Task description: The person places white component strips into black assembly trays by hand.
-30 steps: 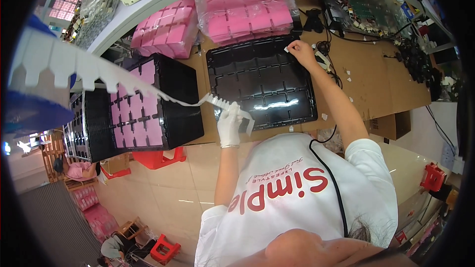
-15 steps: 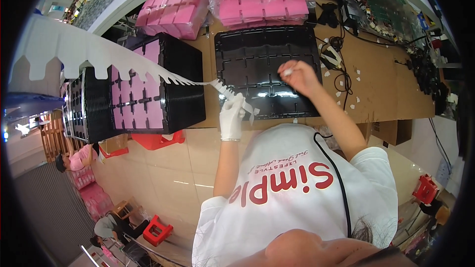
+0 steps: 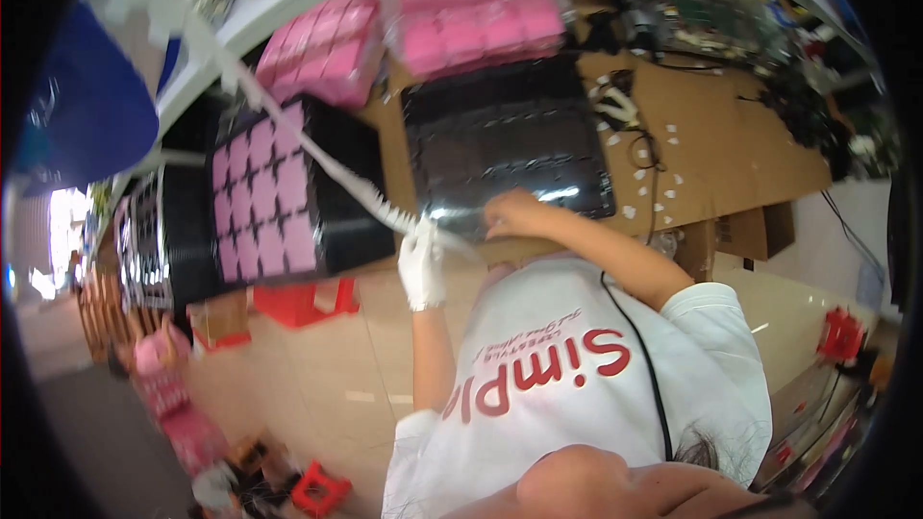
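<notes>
My left hand [image 3: 420, 264], in a white glove, is closed on a long white notched strip [image 3: 332, 168]. From the glove the strip runs up and left, over the stacked black trays with pink foam, and a short blurred end trails toward my right hand. My bare right hand [image 3: 514, 214] is just to the right of the glove, over the near edge of a black compartment tray [image 3: 495, 139]. Its fingers are curled together, and what they hold, if anything, is hidden. The black tray lies flat on the brown tabletop [image 3: 716, 168].
At left rises a stack of black trays [image 3: 348, 159] with pink foam [image 3: 261, 187] on its side. Bagged pink foam blocks [image 3: 481, 29] sit behind. Small white scraps [image 3: 630, 212], cables and circuit boards [image 3: 687, 14] are to the right. A red stool [image 3: 306, 303] stands below.
My right hand has moved left and nearer to me, toward the gloved hand. The white strip now hangs straighter and narrower to view. The whole view has shifted, and a blue object shows larger at left.
</notes>
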The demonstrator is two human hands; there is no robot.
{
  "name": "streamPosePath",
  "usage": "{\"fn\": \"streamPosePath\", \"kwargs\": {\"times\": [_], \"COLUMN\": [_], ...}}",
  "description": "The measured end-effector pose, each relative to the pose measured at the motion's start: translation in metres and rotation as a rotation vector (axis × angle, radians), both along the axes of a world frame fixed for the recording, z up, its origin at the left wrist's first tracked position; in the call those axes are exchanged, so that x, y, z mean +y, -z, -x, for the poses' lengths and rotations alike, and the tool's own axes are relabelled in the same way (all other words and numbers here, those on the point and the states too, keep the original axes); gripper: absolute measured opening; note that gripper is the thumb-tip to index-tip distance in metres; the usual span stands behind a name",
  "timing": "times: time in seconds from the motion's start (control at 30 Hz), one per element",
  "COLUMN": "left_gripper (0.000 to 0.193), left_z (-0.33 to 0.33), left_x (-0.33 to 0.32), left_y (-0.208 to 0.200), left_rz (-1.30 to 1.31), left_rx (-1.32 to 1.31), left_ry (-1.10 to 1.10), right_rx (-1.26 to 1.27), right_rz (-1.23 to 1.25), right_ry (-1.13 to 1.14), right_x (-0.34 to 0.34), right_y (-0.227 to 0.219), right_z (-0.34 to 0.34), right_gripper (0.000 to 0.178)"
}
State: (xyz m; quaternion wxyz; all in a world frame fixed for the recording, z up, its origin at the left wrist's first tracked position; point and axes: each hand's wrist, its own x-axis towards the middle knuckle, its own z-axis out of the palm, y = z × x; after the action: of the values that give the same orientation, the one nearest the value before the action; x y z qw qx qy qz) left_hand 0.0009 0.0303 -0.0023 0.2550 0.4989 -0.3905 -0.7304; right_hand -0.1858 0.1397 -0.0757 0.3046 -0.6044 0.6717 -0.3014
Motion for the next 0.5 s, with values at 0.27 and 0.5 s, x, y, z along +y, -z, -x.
{"fn": "streamPosePath", "kwargs": {"times": [0.27,0.5], "left_gripper": [0.019,0.008], "left_z": [0.003,0.016], "left_x": [0.014,0.011], "left_y": [0.0,0.002], "left_rz": [0.025,0.011], "left_rx": [0.087,0.13], "left_ry": [0.092,0.362], "right_rx": [0.114,-0.014], "right_rz": [-0.015,0.317], "right_ry": [0.025,0.558], "right_x": [0.021,0.077], "right_y": [-0.007,-0.039], "right_z": [-0.009,-0.016], "right_gripper": [0.02,0.015]}}
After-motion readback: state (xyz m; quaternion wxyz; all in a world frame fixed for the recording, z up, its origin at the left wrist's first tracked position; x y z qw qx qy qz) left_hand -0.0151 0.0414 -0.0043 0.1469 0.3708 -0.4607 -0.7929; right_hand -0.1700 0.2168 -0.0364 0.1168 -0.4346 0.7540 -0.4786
